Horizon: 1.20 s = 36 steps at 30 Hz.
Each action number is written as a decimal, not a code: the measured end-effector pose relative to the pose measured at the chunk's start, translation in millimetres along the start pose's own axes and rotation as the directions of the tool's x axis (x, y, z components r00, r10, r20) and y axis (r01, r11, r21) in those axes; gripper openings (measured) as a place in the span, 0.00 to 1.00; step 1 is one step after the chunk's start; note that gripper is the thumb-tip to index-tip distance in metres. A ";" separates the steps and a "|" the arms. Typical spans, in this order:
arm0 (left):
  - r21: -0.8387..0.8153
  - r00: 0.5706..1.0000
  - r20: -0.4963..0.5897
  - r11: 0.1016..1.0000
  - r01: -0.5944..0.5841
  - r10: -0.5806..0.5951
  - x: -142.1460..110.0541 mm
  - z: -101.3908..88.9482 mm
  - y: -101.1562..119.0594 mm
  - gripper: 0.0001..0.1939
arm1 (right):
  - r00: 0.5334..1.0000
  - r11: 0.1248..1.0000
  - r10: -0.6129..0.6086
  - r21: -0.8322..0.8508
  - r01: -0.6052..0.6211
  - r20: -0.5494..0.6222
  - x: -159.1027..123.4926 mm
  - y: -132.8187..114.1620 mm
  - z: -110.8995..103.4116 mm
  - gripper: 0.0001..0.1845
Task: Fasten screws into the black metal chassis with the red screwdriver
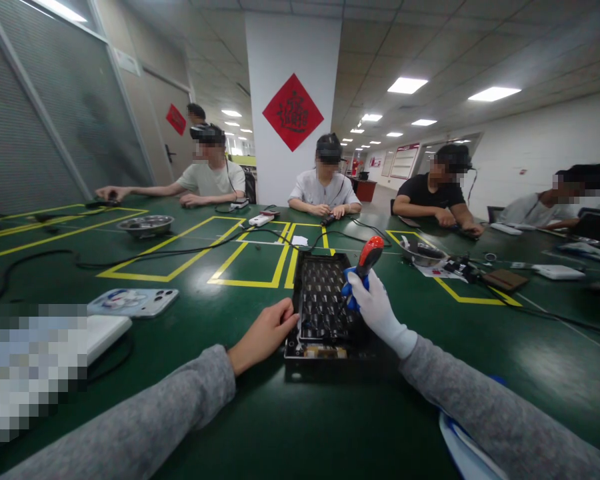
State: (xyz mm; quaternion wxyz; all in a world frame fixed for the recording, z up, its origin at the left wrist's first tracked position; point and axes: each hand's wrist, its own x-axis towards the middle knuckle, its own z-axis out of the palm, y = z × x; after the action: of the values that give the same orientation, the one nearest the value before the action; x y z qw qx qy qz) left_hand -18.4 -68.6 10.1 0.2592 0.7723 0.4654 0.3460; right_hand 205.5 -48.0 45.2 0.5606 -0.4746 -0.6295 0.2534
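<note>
My right hand point(377, 310), in a white glove with blue fingertips, is wrapped round a screwdriver point(371, 253) with a red and black handle. The handle stands up at a slant above the right side of a black case point(296, 350); the tool's tip is hard to make out. Inside the case is a dark grid of rows with shiny spots, and a tan strip lies along its near end. Bare and with curled fingers, my left hand point(267, 333) grips the case's left edge, the thumb resting against it.
A phone point(135, 301) and a white box-shaped item point(107, 337) lie to the left. Metal bowls point(147, 225) point(423, 253) stand farther off on both sides. Black cables point(180, 252) cross the green table. Several people sit around it. Something blue and white point(467, 447) lies under my right forearm.
</note>
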 end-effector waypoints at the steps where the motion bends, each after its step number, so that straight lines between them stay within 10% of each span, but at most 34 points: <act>1: -0.001 1.000 0.000 1.000 0.001 -0.001 0.0 0.0 0.3 0.13 | 1.000 1.000 0.002 0.007 -0.002 0.003 -0.1 -0.5 -0.1 0.16; 10: 0.003 1.000 0.008 1.000 -0.006 0.006 -0.8 -0.8 -0.4 0.13 | 1.000 0.995 -0.010 0.102 0.013 -0.030 -1.5 3.6 -1.6 0.18; 20: -0.010 1.000 0.005 1.000 -0.003 0.003 -1.9 0.0 -1.3 0.13 | 0.970 0.984 -0.005 0.172 -0.038 0.244 -1.0 4.1 0.4 0.17; 28: 0.045 0.967 -0.223 0.993 -0.112 0.119 26.4 8.9 4.1 0.13 | 0.986 0.941 0.040 0.326 -0.092 0.163 5.3 9.5 0.0 0.20; 36: 0.142 0.974 0.073 0.964 -0.225 0.216 62.8 10.3 -4.0 0.20 | 0.978 0.823 0.139 0.531 -0.202 0.155 13.1 20.4 -1.7 0.23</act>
State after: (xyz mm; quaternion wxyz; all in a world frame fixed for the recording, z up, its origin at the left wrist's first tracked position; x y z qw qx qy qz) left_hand 7.9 -11.3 19.2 0.1737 0.8461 0.3936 0.3145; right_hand 214.5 -28.2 34.4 0.6118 -0.3355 -0.5164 0.4964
